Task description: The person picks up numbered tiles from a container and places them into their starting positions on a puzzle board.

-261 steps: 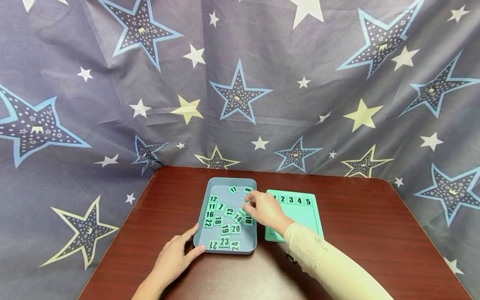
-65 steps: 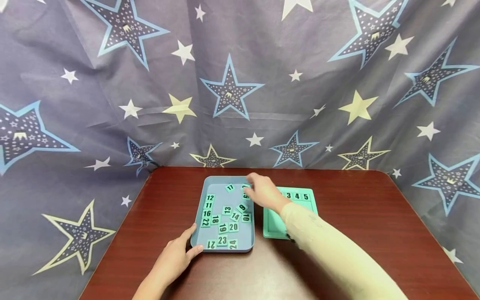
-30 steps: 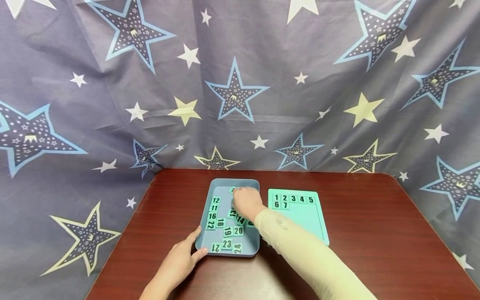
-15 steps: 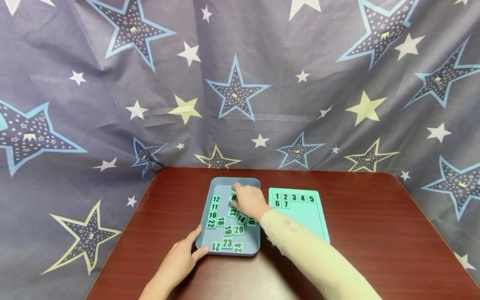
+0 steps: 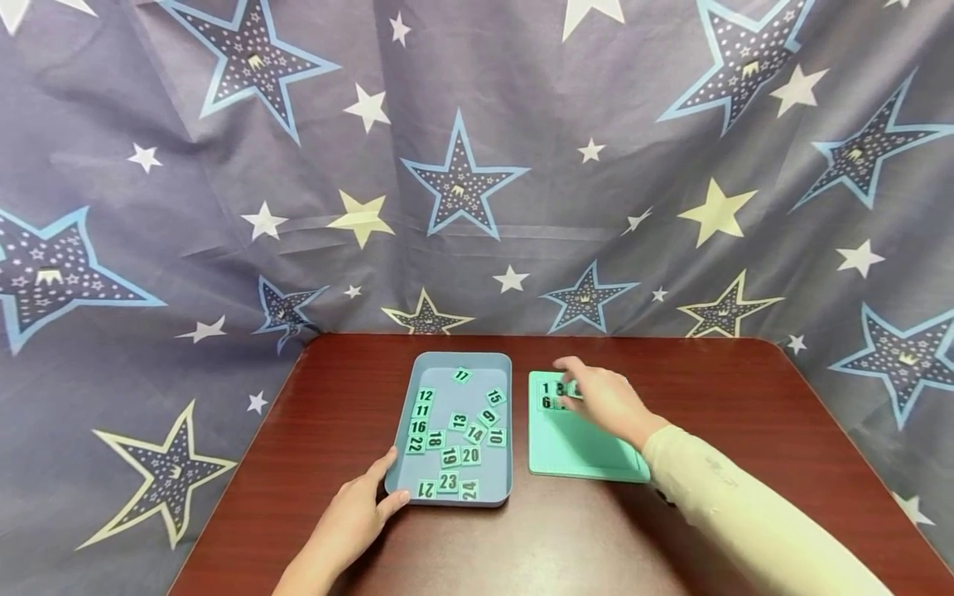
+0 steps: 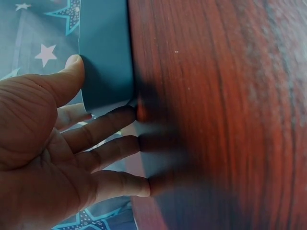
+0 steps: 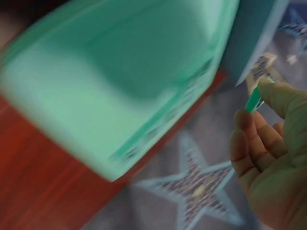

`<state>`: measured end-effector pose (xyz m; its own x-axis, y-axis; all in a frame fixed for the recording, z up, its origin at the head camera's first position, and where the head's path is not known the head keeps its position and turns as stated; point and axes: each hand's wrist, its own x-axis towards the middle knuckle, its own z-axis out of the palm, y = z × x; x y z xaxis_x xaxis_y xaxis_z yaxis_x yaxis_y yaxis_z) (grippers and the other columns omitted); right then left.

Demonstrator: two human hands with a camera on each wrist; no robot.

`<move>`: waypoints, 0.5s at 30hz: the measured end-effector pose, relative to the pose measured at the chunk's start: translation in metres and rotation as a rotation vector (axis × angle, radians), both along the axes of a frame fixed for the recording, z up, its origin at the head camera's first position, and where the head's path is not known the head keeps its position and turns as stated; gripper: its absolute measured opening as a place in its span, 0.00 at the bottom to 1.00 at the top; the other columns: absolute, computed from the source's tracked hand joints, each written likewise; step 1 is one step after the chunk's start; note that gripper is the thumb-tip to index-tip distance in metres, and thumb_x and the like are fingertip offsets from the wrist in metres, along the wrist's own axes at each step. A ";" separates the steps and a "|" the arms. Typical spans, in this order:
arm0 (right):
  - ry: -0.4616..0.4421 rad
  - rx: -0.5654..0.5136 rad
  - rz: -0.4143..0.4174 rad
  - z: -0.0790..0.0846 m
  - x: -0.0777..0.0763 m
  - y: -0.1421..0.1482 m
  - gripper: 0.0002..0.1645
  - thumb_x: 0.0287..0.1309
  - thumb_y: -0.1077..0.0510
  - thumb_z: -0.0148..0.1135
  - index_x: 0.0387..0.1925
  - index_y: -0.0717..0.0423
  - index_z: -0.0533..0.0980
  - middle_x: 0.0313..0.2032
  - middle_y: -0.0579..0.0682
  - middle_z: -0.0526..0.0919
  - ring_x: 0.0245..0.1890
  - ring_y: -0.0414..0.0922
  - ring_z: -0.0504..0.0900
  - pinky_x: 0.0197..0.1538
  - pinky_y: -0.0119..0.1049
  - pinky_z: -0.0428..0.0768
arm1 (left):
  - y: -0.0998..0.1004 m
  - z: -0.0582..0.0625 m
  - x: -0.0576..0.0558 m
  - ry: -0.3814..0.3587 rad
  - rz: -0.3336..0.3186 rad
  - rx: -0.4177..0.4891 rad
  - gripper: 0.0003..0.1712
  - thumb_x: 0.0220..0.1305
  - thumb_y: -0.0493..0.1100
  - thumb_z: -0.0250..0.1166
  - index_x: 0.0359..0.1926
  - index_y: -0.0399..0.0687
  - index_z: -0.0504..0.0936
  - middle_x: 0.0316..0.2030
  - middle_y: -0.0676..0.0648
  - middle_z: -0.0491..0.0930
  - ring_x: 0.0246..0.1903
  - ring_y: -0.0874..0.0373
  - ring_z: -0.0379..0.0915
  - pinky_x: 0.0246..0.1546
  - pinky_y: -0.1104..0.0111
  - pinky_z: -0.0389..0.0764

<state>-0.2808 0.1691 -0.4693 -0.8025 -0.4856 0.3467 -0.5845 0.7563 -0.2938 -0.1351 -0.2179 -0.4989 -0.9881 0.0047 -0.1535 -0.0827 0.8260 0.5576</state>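
Observation:
My right hand (image 5: 607,401) pinches the number 8 tile (image 5: 561,389) between thumb and fingertips, over the top rows of the green board (image 5: 589,443). In the right wrist view the tile (image 7: 254,99) appears edge-on. Tiles 1 (image 5: 546,388) and 6 (image 5: 547,403) show on the board; the fingers cover most others there. With thumb and fingers spread, my left hand (image 5: 350,513) rests against the lower left corner of the blue-grey tray (image 5: 490,480). Its thumb (image 6: 72,72) touches the tray wall (image 6: 106,57) in the left wrist view.
Loose green number tiles lie in the tray, among them 17 (image 5: 462,376), 15 (image 5: 495,397), 9 (image 5: 488,416) and 23 (image 5: 448,482). Tray and board stand side by side on a red-brown table (image 5: 708,397), a narrow gap between them. A star-patterned cloth (image 5: 477,273) hangs behind.
Tiles 6 and 7 joined the board's second row. Half a second ago my right hand was picking tile 8 in the tray; it has since moved right over the board. My left hand stayed put.

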 end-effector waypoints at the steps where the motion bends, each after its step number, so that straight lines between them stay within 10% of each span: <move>1: 0.002 0.019 -0.017 -0.003 0.000 0.010 0.34 0.60 0.59 0.80 0.64 0.56 0.74 0.44 0.52 0.93 0.40 0.52 0.93 0.42 0.52 0.88 | -0.001 0.000 0.000 -0.001 0.000 0.000 0.42 0.73 0.53 0.70 0.82 0.50 0.66 0.71 0.31 0.76 0.70 0.33 0.74 0.67 0.37 0.76; 15: 0.129 0.187 -0.052 -0.039 0.002 0.040 0.33 0.51 0.58 0.85 0.57 0.58 0.78 0.32 0.51 0.90 0.32 0.50 0.90 0.34 0.49 0.86 | 0.000 0.002 0.001 0.009 -0.013 -0.002 0.42 0.73 0.51 0.71 0.82 0.49 0.66 0.69 0.30 0.78 0.69 0.33 0.76 0.67 0.38 0.76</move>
<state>-0.2786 0.2095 -0.5087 -0.7831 -0.5101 0.3558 -0.5669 0.8207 -0.0711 -0.1342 -0.2181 -0.4974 -0.9894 0.0176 -0.1444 -0.0666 0.8278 0.5570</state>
